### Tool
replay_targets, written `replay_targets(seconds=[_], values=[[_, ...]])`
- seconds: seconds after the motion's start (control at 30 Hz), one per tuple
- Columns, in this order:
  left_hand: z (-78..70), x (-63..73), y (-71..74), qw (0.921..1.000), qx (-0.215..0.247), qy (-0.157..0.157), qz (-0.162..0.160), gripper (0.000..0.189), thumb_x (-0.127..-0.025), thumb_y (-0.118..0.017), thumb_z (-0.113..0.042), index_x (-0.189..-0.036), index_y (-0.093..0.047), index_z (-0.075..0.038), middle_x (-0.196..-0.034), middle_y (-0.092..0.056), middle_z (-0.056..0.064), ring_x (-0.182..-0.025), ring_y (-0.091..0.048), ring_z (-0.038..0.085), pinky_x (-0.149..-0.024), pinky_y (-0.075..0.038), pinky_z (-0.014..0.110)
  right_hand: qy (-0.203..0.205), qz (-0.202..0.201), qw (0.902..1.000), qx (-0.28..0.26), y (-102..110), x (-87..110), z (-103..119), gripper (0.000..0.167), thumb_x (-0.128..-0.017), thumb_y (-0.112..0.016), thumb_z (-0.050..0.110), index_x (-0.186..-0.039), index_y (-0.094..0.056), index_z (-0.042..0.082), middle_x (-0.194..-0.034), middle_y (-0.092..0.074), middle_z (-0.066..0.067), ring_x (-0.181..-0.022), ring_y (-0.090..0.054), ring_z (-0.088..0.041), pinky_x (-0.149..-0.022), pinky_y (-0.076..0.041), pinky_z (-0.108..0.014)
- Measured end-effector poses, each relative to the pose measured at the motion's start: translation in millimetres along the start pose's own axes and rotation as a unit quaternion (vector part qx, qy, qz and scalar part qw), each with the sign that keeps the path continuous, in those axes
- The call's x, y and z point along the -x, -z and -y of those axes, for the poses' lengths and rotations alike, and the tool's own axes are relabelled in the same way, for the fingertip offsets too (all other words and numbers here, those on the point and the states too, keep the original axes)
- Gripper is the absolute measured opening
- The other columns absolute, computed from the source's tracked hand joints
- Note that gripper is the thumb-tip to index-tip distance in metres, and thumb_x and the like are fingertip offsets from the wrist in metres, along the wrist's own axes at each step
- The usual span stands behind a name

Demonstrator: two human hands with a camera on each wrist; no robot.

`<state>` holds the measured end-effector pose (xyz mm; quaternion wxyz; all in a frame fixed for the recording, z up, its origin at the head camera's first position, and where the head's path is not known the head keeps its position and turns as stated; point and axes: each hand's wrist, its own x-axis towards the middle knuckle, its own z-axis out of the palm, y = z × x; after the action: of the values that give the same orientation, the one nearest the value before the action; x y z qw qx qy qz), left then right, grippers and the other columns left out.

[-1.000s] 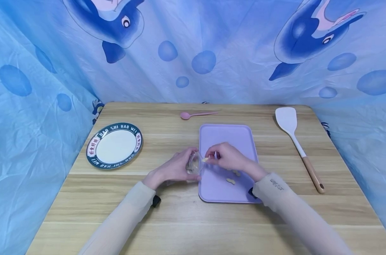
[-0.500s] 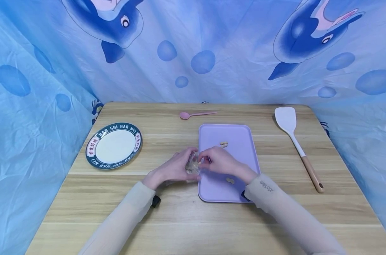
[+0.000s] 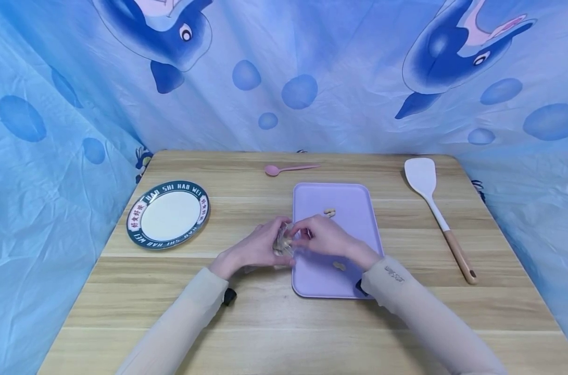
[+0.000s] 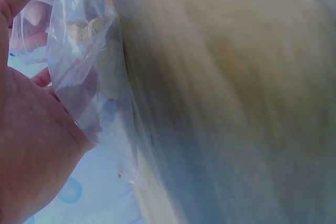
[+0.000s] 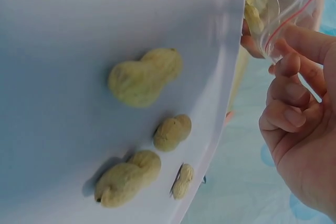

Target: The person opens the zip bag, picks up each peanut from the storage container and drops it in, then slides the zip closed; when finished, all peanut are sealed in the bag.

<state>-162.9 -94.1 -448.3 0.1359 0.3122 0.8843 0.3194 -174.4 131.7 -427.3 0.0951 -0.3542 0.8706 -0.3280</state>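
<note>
My left hand (image 3: 257,247) grips a clear zip bag (image 4: 84,77) at the left edge of the lilac tray (image 3: 314,284). Through its plastic shows a peanut (image 4: 86,29), and more peanuts sit inside in the right wrist view. The bag's mouth, with a red strip, faces my right hand (image 3: 328,237). Index finger and thumb of that hand reach to the mouth, the other fingers curl inward. Plastic covers its fingertips, so I cannot tell whether they pinch anything. Several unshelled peanuts (image 5: 144,77) lie on the tray, some under the right forearm.
A white plate (image 3: 171,216) with a dark green lettered rim stands at the left of the wooden table (image 3: 246,333). Behind the tray lies a pink spoon (image 3: 272,170). To the right is a white spatula (image 3: 421,177) with a wooden handle. A blue dolphin-print curtain hangs behind.
A second ago my right hand pinched a peanut over the tray's left edge. It has moved left to the bag's mouth, uncovering peanuts farther back on the tray. My left hand stays put.
</note>
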Motion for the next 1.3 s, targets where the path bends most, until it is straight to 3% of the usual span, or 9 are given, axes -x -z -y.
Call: replay_targets(seconds=[0.3, 0.7, 0.87, 1.3], values=[[1.8, 1.1, 1.8, 0.9997, 0.019, 0.013, -0.012, 0.101, -0.070, -0.089, -0.048, -0.148, -0.034, -0.014, -0.134, -0.055, 0.008, -0.120, -0.053, 0.024, -0.105, -0.038, 0.047, -0.015, -0.024, 0.9996, -0.010, 17.0, 13.9, -6.7, 0.018, -0.091, -0.075, 0.017, -0.107, -0.074, 0.009, -0.073, -0.057, 0.008, -0.059, -0.050, -0.009, -0.056, -0.044, -0.025], [5.7, 3.4, 8.9, 0.9968, 0.070, -0.011, -0.038, 0.102, -0.072, -0.089, -0.041, -0.148, -0.030, -0.007, -0.133, -0.053, 0.013, -0.125, -0.050, 0.025, -0.108, -0.040, 0.043, -0.016, -0.056, 0.9981, -0.019, 30.5, 34.3, -30.6, 0.016, -0.088, -0.076, 0.009, -0.102, -0.073, 0.003, -0.073, -0.056, 0.007, -0.059, -0.049, -0.009, -0.056, -0.043, -0.025], [5.5, 4.2, 13.1, 0.9958, 0.081, -0.012, -0.043, 0.102, -0.072, -0.089, -0.043, -0.147, -0.031, -0.006, -0.134, -0.053, 0.013, -0.126, -0.050, 0.026, -0.107, -0.040, 0.045, -0.011, -0.057, 0.9982, -0.014, 31.1, 39.5, -36.4, 0.015, -0.087, -0.077, 0.008, -0.100, -0.073, 0.001, -0.072, -0.056, 0.007, -0.059, -0.049, -0.009, -0.056, -0.043, -0.024], [5.6, 5.0, 13.7, 0.9973, 0.061, -0.006, -0.042, 0.103, -0.072, -0.088, -0.048, -0.148, -0.031, -0.009, -0.135, -0.052, 0.011, -0.128, -0.049, 0.026, -0.109, -0.038, 0.044, -0.057, -0.033, 0.9973, 0.032, 33.6, 55.1, -46.7, 0.019, -0.083, -0.083, 0.018, -0.096, -0.074, 0.007, -0.076, -0.060, 0.008, -0.056, -0.048, -0.007, -0.054, -0.043, -0.025]])
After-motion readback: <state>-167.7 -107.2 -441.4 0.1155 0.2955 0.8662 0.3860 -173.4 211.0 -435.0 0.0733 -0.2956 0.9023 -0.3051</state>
